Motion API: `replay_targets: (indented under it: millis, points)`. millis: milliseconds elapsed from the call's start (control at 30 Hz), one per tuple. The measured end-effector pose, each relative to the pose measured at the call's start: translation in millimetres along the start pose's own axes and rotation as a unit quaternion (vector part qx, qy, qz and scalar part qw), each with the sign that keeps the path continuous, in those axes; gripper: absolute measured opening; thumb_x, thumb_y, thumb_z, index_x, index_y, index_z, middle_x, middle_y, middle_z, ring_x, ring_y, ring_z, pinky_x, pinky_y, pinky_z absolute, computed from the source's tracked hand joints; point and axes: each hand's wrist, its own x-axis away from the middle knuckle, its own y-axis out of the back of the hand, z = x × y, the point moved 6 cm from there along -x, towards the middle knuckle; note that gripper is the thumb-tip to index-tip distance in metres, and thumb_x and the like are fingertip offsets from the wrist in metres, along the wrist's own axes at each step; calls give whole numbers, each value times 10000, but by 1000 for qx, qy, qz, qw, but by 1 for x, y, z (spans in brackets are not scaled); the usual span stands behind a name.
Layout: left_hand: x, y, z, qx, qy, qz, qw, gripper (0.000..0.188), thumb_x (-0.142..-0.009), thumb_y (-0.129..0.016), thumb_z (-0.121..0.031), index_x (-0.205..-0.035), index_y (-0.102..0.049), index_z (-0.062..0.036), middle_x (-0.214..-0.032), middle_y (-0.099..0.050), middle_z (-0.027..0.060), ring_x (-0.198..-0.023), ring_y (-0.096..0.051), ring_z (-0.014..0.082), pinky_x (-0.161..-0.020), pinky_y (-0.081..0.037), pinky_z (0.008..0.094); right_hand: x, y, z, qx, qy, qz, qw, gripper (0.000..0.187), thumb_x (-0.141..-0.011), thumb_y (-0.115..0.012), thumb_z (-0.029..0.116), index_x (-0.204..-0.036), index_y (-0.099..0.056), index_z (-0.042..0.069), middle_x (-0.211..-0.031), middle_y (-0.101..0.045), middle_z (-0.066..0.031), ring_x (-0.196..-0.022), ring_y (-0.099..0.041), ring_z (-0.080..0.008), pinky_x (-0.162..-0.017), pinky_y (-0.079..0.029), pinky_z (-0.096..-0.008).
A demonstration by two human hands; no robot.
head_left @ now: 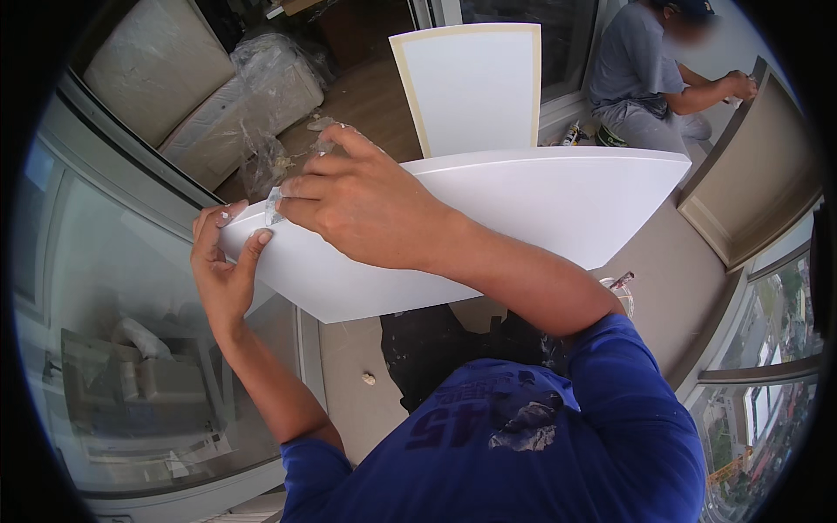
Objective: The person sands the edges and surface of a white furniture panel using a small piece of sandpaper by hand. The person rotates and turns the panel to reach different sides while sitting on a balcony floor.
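Note:
A long white panel (532,209) stands tilted across in front of me, its narrow edge turned up. My left hand (223,266) clasps its left end, thumb on the near face and fingers over the top edge. My right hand (362,205) reaches across to the same end. Between its fingers is a small flat greyish-white piece (274,206), pressed against the panel's edge close to my left thumb. Whether this piece is a scraper blade or an abrasive scrap, I cannot tell. White smears mark the fingers of both hands.
Behind the panel stands a white board (475,87) with a tan border. A person (641,83) crouches at the far right, working on a beige-brown panel (750,183). A sliding glass door (139,349) is at my left. A clear container (619,296) sits on the floor.

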Motion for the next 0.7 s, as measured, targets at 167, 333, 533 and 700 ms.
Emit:
replay_targets:
  millis: [167,333,533,700]
  points:
    - [3,11,7,-27,-1,-7,1000,418,-816,-902,-143,-1145,-708,28,-1139,-669,114,-1133,-560,262,-1013,-447,366,68,57,-52,3,-46,-18,999,258,-866,-754,59,-1098,-816,152,-1136,-784,10,-1076,-706,-157,-1147,-403,-465]
    - [5,15,4,-34,-5,-3,999,422,-821,-899,-144,-1156,-714,32,-1149,-658,108,-1149,-562,262,-1027,-446,367,148,133,-113,80,-152,44,984,269,-834,-801,12,-1063,-822,150,-1062,-802,16,-1058,-728,-173,-1127,-435,-479]
    - [-1,9,-4,-28,9,-4,1000,413,-809,-906,-156,-1147,-744,18,-1112,-654,94,-1148,-568,254,-1021,-449,356,186,189,-141,-126,-305,-115,937,165,-849,-869,104,-953,-781,10,-899,-771,-106,-917,-708,-239,-1032,-478,-418]
    - [-1,4,-8,-35,-7,2,999,419,-805,-907,-146,-1158,-743,10,-1130,-647,73,-1131,-576,231,-1007,-455,336,157,160,-138,-63,-285,30,956,181,-827,-887,117,-921,-781,6,-911,-757,-100,-886,-700,-234,-952,-499,-377]
